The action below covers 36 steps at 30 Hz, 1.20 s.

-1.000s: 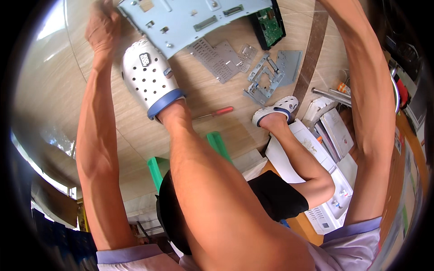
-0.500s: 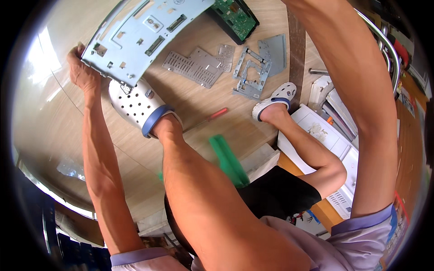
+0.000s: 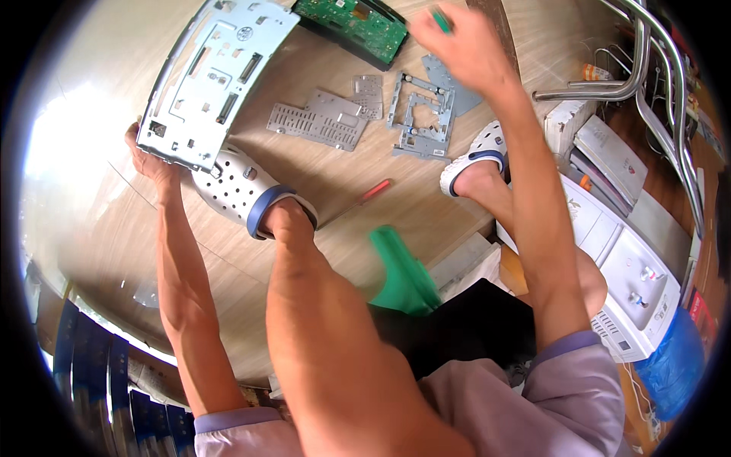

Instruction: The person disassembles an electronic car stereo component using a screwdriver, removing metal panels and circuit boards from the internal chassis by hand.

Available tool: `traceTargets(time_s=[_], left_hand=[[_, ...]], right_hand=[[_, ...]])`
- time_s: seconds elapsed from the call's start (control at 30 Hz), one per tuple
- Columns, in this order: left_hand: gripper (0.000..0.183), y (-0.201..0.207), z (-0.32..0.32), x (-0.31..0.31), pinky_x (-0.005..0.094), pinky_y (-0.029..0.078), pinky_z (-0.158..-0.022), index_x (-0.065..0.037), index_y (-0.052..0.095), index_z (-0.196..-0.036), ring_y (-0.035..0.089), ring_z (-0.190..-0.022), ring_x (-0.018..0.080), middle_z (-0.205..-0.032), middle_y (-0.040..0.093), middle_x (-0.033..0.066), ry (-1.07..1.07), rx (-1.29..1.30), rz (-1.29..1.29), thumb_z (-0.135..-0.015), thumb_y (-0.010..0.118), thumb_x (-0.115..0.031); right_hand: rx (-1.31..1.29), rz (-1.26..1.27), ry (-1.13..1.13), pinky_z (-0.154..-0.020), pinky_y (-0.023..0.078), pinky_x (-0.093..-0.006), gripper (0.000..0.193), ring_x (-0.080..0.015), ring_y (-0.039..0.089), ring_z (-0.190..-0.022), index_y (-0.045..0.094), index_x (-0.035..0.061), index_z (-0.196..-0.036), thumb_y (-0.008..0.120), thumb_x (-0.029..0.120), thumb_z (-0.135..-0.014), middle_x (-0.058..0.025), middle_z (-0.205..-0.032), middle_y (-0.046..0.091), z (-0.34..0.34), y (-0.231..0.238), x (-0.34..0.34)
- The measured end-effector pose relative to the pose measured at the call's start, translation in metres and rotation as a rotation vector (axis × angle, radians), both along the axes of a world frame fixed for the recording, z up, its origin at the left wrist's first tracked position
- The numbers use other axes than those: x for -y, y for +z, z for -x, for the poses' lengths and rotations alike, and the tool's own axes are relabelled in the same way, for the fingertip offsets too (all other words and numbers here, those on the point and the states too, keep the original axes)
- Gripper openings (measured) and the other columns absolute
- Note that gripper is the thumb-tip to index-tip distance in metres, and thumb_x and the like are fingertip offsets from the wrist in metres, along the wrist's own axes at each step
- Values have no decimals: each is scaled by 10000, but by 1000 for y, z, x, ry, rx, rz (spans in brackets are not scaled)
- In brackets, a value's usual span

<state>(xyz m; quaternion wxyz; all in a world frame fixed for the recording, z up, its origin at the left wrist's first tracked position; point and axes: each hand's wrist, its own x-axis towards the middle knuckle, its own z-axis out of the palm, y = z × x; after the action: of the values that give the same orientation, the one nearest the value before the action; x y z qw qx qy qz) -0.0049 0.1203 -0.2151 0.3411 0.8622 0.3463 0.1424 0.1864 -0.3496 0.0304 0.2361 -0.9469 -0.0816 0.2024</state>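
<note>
Holding the lower left corner of the sheet-metal chassis panel (image 3: 217,87), the left hand (image 3: 154,161) is closed on the panel edge, fingers partly hidden behind it. The panel extends upward from this hand, tilted, with slots and connector openings facing the viewer. Just right of the left hand, a white clog (image 3: 232,183) sits below the panel's near corner; contact between them cannot be determined.

The right hand (image 3: 466,49) — blurred and raised — is curled around a small green object (image 3: 441,20), mostly concealed by the fingers. Left of this hand, a green circuit board (image 3: 358,29) lies in a black frame. Below the right hand are a grey metal plate (image 3: 462,97) and a cut-out metal bracket (image 3: 428,145); farther left lies a perforated metal plate (image 3: 324,122). Lower still, a red-handled screwdriver (image 3: 376,190) rests on the floor (image 3: 335,179).
</note>
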Motion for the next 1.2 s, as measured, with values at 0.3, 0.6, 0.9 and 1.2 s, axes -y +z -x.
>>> traceTargets(time_s=[0.3,0.6,0.9,1.2], left_hand=[[284,149,81,93,285,475,-726,-9,562,-1015,574,-741,145,-781,585,61,-200,-138,65,-1091,440,-254],[219,237,34,185,313,486,-665,-11,543,-1015,616,-704,163,-754,645,87,-519,-167,377,-1068,498,-219],[182,222,-34,242,379,488,-660,6,587,-1006,634,-698,303,-766,633,177,-1016,-342,509,-1018,573,-175],[363,195,-60,279,336,435,-622,10,593,-928,512,-644,180,-681,571,91,-933,-471,867,-1056,512,-320]], right_hand=[[-114,41,-621,-741,495,-326,279,-154,638,-783,720,-18,-951,693,249,-873,-74,-829,715,77,-72,167],[-72,1,-691,-726,496,-328,243,-161,645,-766,736,32,-982,695,242,-866,-66,-831,723,38,-123,171],[-98,20,-780,-781,470,-286,245,-135,623,-807,727,20,-1040,716,209,-885,-48,-874,718,28,-134,177],[-108,-108,-740,-743,482,-285,217,-124,624,-787,728,26,-1016,720,194,-879,-58,-874,723,21,-141,168]])
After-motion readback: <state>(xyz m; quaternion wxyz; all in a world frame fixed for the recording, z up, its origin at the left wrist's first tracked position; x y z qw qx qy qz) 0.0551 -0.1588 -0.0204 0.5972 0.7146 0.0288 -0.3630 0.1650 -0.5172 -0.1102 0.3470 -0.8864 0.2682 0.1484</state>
